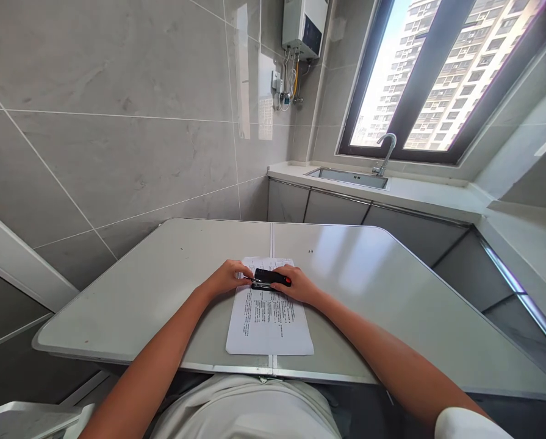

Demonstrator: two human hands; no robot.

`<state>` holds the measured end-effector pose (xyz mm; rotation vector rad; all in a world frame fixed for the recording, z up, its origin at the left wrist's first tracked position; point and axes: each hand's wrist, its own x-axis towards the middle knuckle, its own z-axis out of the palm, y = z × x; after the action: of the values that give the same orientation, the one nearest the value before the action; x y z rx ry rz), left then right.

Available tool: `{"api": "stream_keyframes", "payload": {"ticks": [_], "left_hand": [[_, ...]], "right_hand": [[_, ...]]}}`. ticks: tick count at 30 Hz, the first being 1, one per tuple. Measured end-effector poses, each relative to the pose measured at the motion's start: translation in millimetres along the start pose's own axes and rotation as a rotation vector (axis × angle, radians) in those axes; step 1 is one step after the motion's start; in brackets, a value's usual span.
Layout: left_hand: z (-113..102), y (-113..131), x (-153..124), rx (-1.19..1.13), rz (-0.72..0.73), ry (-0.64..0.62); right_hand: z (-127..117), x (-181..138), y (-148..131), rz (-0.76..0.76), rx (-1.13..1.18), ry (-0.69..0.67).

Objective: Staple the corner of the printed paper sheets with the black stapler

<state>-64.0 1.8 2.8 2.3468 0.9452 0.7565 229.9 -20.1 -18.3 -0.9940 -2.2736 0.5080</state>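
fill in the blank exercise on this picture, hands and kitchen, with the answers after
1. The right hand holds a stapler that is mostly ____ in colour.
2. Counting the left hand, there are ____ hands at the stapler.
3. The printed paper beneath is ____ with dark text.
4. In the picture, the faucet stands to the ____ of the wall-mounted water heater.

Missing words: black; two; white; right

From my end I count two bare hands, a left hand [227,278] and a right hand [300,285]; one black stapler [269,277]; one printed white paper sheet [273,332] on top, any beneath uncountable; one pale, metal-edged table [355,286]; one steel sink [346,177]; one curved chrome tap [387,160]; one boxy white water heater [295,24].
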Motion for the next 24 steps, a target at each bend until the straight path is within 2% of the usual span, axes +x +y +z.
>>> {"api": "stream_keyframes", "payload": {"ticks": [4,8,13,16,20,24], "left_hand": [[-1,-5,2,0.022,0.071,-0.043],[-12,-12,-3,0.025,0.100,-0.108],[-22,-18,-9,0.014,0.094,-0.090],[-17,-8,-7,0.013,0.102,-0.067],[-2,18,-2,-0.050,0.001,-0.009],[6,32,2,-0.148,0.020,-0.107]], "right_hand": [[0,0,-1,0.005,-0.009,-0.002],[1,0,-2,0.012,-0.015,-0.007],[1,1,1,0.027,-0.016,-0.007],[-1,-1,2,0.000,0.004,0.004],[1,-5,-14,-0.164,0.074,-0.052],[12,-5,-36,-0.227,0.094,-0.081]]}}
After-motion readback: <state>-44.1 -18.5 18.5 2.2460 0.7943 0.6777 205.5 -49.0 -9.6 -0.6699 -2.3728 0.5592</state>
